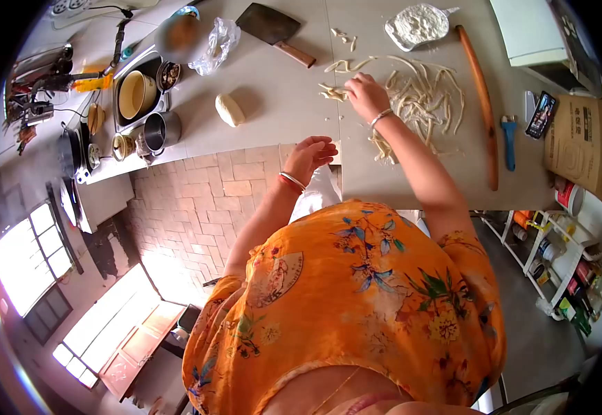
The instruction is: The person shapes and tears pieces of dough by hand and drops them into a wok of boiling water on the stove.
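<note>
My right hand [368,97] is over the worktop, its fingers curled down onto a few short dough strips [332,92] whose ends stick out to the left. Right beside it spreads a loose pile of floured dough strips [422,104]. My left hand [309,158] hangs just off the counter's front edge, fingers loosely bent, with nothing visible in it. Left of both hands lies a smooth pale dough log [229,111]. A cleaver [270,26] with a wooden handle rests farther back.
A long wooden rolling pin [482,104], a blue-handled tool [509,142] and a phone [541,115] lie to the right. At the back stands a bowl of flour [418,26]. A plastic bag [216,47] and a dark pot [162,131] are on the left.
</note>
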`<state>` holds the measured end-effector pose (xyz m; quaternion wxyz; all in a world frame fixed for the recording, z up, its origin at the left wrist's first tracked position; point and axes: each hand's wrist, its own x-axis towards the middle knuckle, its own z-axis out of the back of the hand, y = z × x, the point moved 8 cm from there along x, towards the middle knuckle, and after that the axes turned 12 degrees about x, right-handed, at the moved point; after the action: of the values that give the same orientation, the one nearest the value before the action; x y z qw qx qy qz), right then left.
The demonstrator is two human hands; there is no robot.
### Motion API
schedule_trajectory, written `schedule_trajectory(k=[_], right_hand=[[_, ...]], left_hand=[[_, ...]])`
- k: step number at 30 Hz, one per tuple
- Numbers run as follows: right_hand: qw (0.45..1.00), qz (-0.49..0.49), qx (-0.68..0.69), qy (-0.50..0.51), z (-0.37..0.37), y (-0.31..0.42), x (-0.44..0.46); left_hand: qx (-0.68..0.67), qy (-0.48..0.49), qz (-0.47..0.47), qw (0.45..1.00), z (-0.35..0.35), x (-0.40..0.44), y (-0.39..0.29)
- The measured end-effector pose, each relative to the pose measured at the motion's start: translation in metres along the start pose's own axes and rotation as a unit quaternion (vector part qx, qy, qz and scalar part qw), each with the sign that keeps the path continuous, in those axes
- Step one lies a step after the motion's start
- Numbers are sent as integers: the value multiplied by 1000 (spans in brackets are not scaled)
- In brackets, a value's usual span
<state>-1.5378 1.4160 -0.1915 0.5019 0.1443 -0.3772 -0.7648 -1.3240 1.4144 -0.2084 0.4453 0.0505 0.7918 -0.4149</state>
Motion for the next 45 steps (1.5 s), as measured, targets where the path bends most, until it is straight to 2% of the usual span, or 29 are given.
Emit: schedule_trajectory(k=[4,7,11,15,18,21,22,25,26,29,30,33,34,37,38,41,43,45], right_hand=[[994,33,-109,3,-26,-4,17],[984,-113,26,138,-32,-31,16],[967,-189,165,33,-2,-50,1],[954,-234,189,-19,2,-59,-8],[975,-199,99,12,-8,-42,2],[998,-29,-43,41,-16,-1,16],[997,-1,-30,75,-25,1,20],[992,-11,36,118,-23,-8,35],[980,-128,62,137,-15,-20,33],[977,-155,137,41,13,-38,27],[977,-175,105,60,13,-41,24],[986,-116,27,119,-7,-24,21],[991,-21,-44,122,-13,-6,22],[974,-9,-114,194,-39,-2,30],[980,48,-94,167,-43,-6,34],[963,-129,2,238,-34,-29,36],[965,-161,136,156,-3,-23,28],[923,-207,313,91,10,-28,13]], left_hand=[[-31,4,-16,999,12,2,-7],[-50,1,-25,998,25,9,-11],[-71,21,-15,997,26,23,-13],[-34,67,-2,997,1,39,-21],[7,86,14,996,-13,46,-19],[23,88,19,996,-17,45,-14],[24,88,24,996,-16,44,-12],[14,85,29,996,-13,39,-7],[3,84,25,996,-12,38,-6],[-19,79,1,997,-12,38,-14],[-25,78,-7,997,-14,38,-17],[-21,70,-13,997,-20,45,-20],[-9,79,-12,997,-23,46,-20],[1,86,-7,996,-29,43,-21],[-5,81,-5,997,-29,43,-19],[-13,70,4,997,-26,38,-14],[-12,65,6,998,-24,35,-16],[-15,61,-22,998,-26,41,-23]])
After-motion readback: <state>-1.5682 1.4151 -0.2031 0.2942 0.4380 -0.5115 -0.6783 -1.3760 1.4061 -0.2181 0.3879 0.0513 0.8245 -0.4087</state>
